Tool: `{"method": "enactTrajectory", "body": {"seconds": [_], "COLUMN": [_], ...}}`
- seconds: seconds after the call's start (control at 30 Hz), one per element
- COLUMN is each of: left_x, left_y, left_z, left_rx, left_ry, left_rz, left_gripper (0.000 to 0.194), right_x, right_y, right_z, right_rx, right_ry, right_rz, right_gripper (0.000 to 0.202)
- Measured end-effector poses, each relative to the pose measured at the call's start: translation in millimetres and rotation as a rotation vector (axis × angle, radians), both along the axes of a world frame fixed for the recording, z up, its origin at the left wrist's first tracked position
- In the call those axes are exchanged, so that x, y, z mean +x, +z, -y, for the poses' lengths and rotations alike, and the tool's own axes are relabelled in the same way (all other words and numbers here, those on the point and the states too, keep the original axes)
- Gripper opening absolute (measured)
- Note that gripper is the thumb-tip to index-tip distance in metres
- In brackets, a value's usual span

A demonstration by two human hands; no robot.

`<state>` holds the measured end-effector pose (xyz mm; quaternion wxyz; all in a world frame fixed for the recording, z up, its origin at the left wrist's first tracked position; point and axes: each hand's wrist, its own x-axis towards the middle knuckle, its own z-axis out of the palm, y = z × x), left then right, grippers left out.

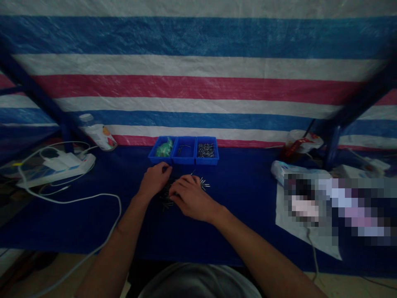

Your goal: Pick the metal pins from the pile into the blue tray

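The left hand [155, 179] is laid palm-down on the dark blue tabletop [242, 194], its fingers curled and pinched together at the tips; whether anything is gripped between them cannot be told in the dim view. The right hand [190, 198] is set just beside it, knuckles up and fingers bent inward over a loose heap of small metal pins [203, 184]; its grasp is hidden by the back of the hand, so whether it is closed on anything cannot be told.

The pins are seen as short, thin, silvery rods with a dull shine, scattered in a loose pile under and between both hands, with some fanning out past the right hand's fingertips and others spilling toward the wrists.

Just beyond the hands, three small blue bins are lined up side by side against the striped tarp [198, 87]. Green pieces are held in the left bin [161, 150], only a few dark bits in the middle bin [184, 150], and many more silvery pins in the right bin [206, 150].

Further to the left, a power strip [58, 167] with white cables and a tilted plastic bottle [98, 133] are found. Well off to the right, a lidded drink cup [300, 145] and white plastic bag [297, 223] are placed.
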<state>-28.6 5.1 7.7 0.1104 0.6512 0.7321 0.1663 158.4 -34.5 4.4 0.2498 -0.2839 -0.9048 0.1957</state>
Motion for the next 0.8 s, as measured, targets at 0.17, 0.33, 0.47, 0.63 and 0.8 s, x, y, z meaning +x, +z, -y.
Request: {"method": "enactTrajectory", "body": {"seconds": [0.17, 0.33, 0.47, 0.63, 0.8], "left_x": [0, 2, 3, 2, 2], "left_y": [2.8, 3.2, 2.7, 1.3, 0.3], "left_z": [1, 1, 1, 0, -1], "left_rx": [-0.019, -0.017, -0.002, 0.007, 0.003], "left_ry": [0.018, 0.025, 0.035, 0.030, 0.029], "left_rz": [-0.019, -0.016, -0.005, 0.002, 0.023], "left_gripper": [0.034, 0.036, 0.035, 0.034, 0.034], "right_x": [6, 18, 30, 39, 40], "right_y": [6.6, 13.6, 17.7, 9.7, 5.9], "right_z": [-16, -32, -39, -48, -60], "right_rx": [-0.464, -0.802, -0.902, -0.973, -0.995], "right_ry": [-0.175, -0.250, -0.285, -0.458, -0.588], "right_rz": [-0.531, -0.904, -1.060, -1.035, -1.043], "right_gripper": [0.010, 0.018, 0.019, 0.042, 0.041]}}
